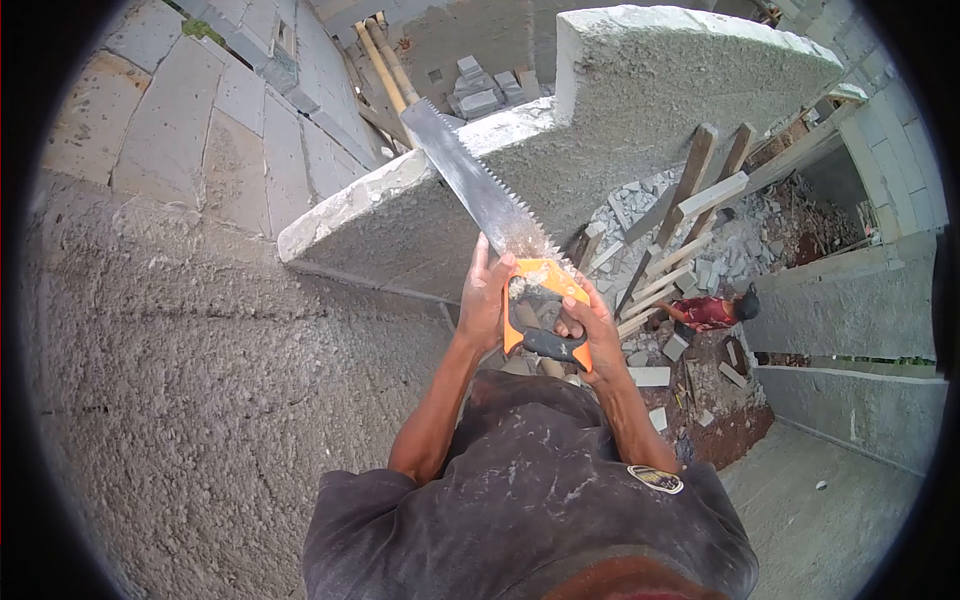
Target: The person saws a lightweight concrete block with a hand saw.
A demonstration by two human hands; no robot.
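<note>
A hand saw with a long toothed blade and an orange and black handle is held in front of my chest, its tip pointing up and to the left. My left hand grips the left side of the handle near the blade's base. Around the handle's right side, my right hand has its fingers curled. Pale dust cakes the blade near the handle and the handle's top. Behind the blade runs a grey wall with a white, uneven top edge.
Rough plastered wall fills the left, with block wall above. Bamboo poles lean beyond the blade. Lower right, a person in a red top is near wooden planks and broken blocks.
</note>
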